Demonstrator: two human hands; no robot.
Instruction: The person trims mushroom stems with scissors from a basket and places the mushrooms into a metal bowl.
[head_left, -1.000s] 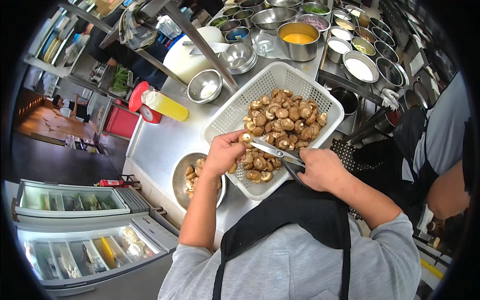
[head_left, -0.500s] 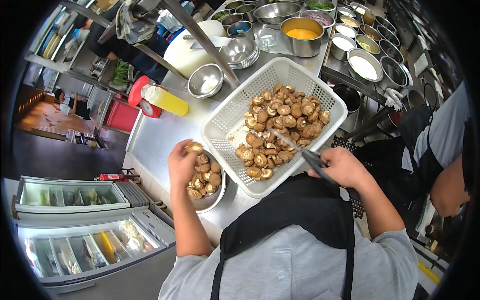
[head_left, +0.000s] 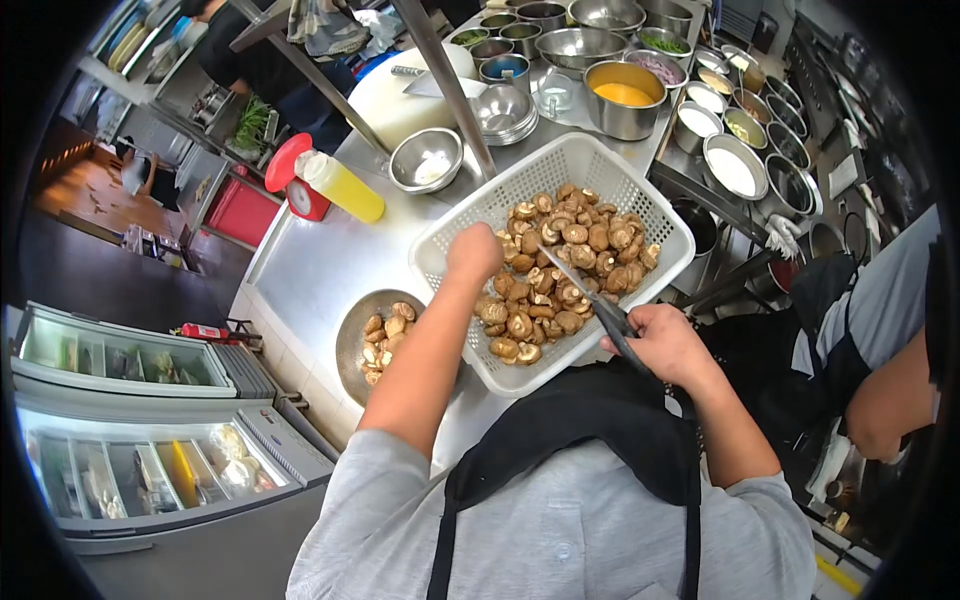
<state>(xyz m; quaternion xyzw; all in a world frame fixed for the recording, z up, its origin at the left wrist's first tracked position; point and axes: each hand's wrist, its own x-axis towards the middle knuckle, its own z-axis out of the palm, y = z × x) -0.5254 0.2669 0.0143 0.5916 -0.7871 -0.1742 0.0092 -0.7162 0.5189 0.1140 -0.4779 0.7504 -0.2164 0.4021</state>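
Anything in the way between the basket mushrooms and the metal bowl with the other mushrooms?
Yes: the side wall of the basket stands between its mushrooms and the bowl, and your left forearm hides the bowl's right side. Nothing else visible blocks it.

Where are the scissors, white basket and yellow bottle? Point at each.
Scissors (head_left: pixel 611 319): head view, on the black handle.
White basket (head_left: pixel 598 166): head view, on the far inner wall.
Yellow bottle (head_left: pixel 350 195): head view, mid-body.
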